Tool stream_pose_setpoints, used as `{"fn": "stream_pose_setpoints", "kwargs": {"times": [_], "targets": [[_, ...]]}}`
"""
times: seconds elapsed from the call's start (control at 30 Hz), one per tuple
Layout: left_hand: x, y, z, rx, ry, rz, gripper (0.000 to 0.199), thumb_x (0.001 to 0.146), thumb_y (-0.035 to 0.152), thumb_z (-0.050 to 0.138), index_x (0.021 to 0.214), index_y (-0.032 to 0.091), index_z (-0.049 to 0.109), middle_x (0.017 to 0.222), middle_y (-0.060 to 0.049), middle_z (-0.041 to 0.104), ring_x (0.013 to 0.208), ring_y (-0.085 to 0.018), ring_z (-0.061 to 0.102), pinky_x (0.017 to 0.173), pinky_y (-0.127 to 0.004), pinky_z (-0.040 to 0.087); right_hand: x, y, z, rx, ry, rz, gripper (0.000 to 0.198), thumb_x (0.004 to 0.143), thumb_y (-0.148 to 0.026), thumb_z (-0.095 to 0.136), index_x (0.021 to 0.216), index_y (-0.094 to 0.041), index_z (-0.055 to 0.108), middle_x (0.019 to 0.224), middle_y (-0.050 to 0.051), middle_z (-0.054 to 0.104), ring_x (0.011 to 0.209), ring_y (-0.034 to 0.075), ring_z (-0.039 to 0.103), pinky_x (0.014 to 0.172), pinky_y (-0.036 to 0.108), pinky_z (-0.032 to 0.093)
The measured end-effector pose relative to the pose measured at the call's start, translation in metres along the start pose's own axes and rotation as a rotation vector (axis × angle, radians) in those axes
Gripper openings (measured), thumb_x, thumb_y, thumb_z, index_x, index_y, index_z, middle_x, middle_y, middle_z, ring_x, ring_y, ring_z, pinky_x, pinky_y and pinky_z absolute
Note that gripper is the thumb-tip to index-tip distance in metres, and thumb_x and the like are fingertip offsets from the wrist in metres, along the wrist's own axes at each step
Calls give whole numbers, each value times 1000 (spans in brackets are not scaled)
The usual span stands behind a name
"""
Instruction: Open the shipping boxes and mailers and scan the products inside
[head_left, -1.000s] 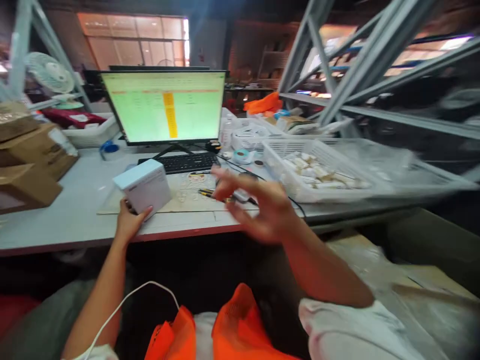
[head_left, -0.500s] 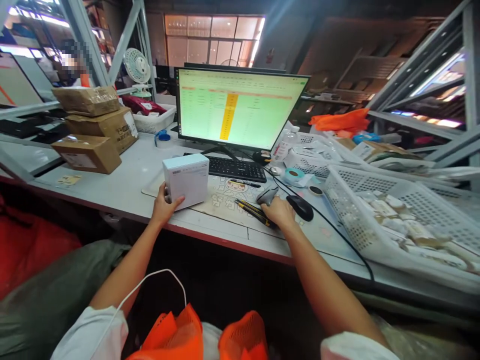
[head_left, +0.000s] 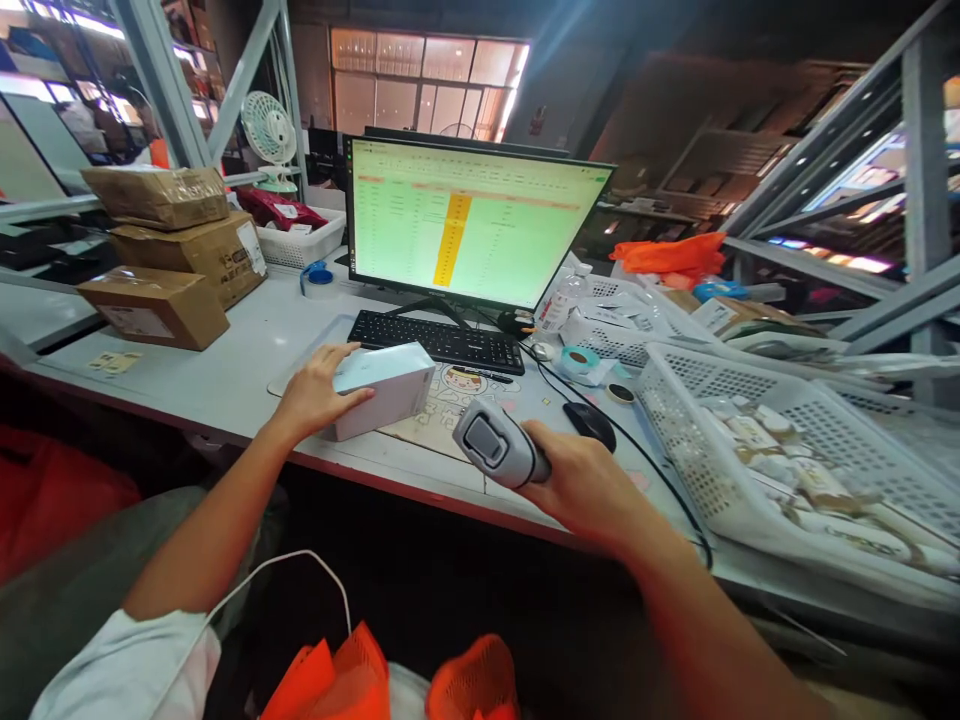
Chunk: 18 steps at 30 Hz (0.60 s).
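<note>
left hand (head_left: pixel 315 396) grips box (head_left: pixel 390 382), right hand (head_left: pixel 583 478) clasps scanner (head_left: pixel 496 446) at box's 4 o'clock: seemingly lining up, needing steady aim.

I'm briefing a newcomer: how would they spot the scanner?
From the big monitor, go down past the black keyboard to the person's right hand. The scanner is gripped there; its light grey body sets it apart from the black mouse just beyond.

The left grip (head_left: pixel 319 392) is holding a white box (head_left: pixel 390 385) at the counter (head_left: pixel 232 375). The right grip (head_left: pixel 574 475) is holding a gray barcode scanner (head_left: pixel 495 445). A black mouse (head_left: pixel 590 425) is lying nearby, and a keyboard (head_left: pixel 476 348) is sitting before the bright monitor (head_left: pixel 405 230).
</note>
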<state>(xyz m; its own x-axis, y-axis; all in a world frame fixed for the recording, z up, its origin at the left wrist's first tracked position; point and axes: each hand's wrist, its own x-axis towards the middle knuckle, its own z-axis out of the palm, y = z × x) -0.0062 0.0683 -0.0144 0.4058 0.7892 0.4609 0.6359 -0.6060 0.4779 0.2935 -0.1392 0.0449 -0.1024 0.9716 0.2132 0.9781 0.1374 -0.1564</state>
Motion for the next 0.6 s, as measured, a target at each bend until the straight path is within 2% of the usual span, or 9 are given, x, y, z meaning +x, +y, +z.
{"fn": "stream_pose_setpoints", "kwargs": {"times": [0.07, 0.13, 0.2, 0.3, 0.4, 0.5, 0.53, 0.6], "targets": [[-9, -11, 14, -123, 76, -41, 86, 79, 55, 78, 153, 28, 42, 143, -10, 56, 130, -33, 56, 108, -46, 49, 7, 0, 5, -33, -33, 28, 24, 84, -37, 70, 100, -20, 63, 88, 7, 74, 77, 26, 70, 63, 29, 41], [-21, -25, 29, -302, 120, -134, 104, 74, 56, 82, 159, 29, 27, 144, -12, 55, 127, -32, 59, 104, -45, 52, 19, 12, 16, -45, -53, 74, 28, 85, -39, 69, 104, -20, 62, 91, 8, 74, 81, 26, 71, 64, 29, 40], [-33, -39, 44, -478, 72, -245, 111, 72, 55, 83, 159, 27, 21, 139, -14, 58, 118, -30, 64, 96, -42, 56, 34, 35, 30, -72, -63, 175, 32, 89, -44, 66, 109, -19, 63, 93, 9, 75, 86, 28, 71, 66, 29, 41], [-46, -54, 60, -535, -87, -337, 94, 70, 54, 84, 146, 22, 40, 126, -13, 66, 109, -31, 69, 92, -42, 58, 56, 78, 59, -156, -77, 433, 40, 95, -48, 58, 117, -15, 63, 102, 16, 74, 96, 32, 70, 71, 32, 44], [-51, -60, 67, -472, -112, -348, 80, 69, 54, 85, 134, 22, 50, 120, -11, 70, 108, -32, 68, 94, -44, 56, 64, 113, 84, -203, -92, 668, 47, 99, -46, 50, 126, -10, 60, 115, 22, 71, 107, 36, 68, 79, 37, 47], [-52, -60, 70, -432, -94, -360, 77, 70, 56, 83, 132, 23, 50, 118, -10, 70, 106, -31, 69, 91, -43, 57, 63, 128, 95, -209, -110, 762, 49, 98, -46, 50, 126, -8, 61, 118, 24, 69, 110, 38, 67, 85, 41, 50], [-52, -59, 70, -411, -91, -366, 75, 71, 56, 82, 130, 23, 51, 117, -10, 71, 104, -30, 69, 90, -43, 57, 63, 128, 94, -217, -81, 769, 49, 98, -46, 51, 126, -7, 62, 119, 24, 69, 112, 39, 66, 88, 43, 50], [-52, -56, 70, -366, -83, -371, 72, 71, 56, 81, 127, 22, 51, 114, -10, 71, 102, -30, 70, 88, -42, 57, 72, 124, 88, -240, 73, 744, 52, 98, -44, 50, 130, -5, 61, 125, 25, 66, 118, 38, 63, 96, 44, 48]]}}
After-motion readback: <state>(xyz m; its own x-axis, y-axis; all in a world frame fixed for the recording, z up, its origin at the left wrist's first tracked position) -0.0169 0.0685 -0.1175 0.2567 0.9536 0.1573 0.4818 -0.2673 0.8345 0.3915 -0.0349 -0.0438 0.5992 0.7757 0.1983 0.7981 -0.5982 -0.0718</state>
